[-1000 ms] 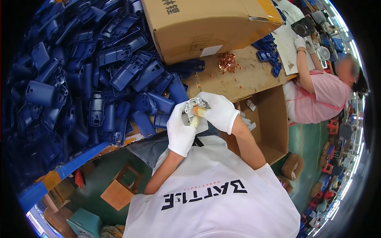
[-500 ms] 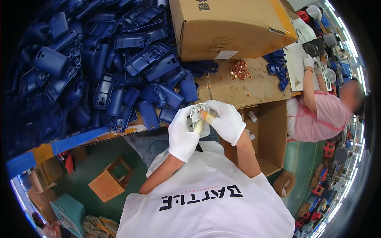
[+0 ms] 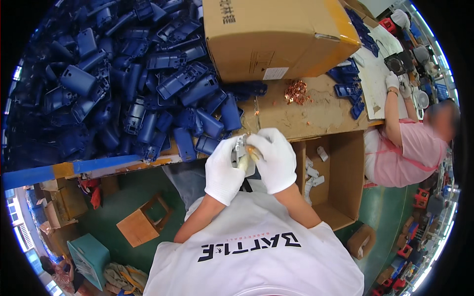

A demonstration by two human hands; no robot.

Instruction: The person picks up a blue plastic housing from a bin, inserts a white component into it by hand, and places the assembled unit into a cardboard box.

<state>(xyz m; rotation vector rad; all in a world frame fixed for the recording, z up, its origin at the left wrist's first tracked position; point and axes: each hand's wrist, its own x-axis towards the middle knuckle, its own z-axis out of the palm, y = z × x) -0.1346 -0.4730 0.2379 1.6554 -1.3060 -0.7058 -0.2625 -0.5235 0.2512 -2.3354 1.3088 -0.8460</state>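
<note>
In front of my shirt, both white-gloved hands meet over a small white plastic housing (image 3: 241,147). My left hand (image 3: 220,170) is wrapped round its left side, the thumb across its front. My right hand (image 3: 275,162) is closed at its right side, with thumb and fingertips pressed together against the upper part. Both thumbs have yellowish coverings. Whether a small piece sits between the right fingertips cannot be made out. Beyond the hands, a small heap of copper-coloured metal pieces (image 3: 296,92) lies on the cardboard-covered tabletop (image 3: 276,116).
A large pile of blue plastic housings (image 3: 138,84) covers the table's left. A big cardboard box (image 3: 276,42) stands behind. At my right, an open carton (image 3: 345,172) holds several white parts (image 3: 312,173). A person in pink (image 3: 410,148) works further right. A wooden stool (image 3: 140,222) stands lower left.
My right fingers have drawn in and curled more tightly at the housing, which now looks turned more edge-on. The whole view has shifted slightly, showing more of the carton's white parts.
</note>
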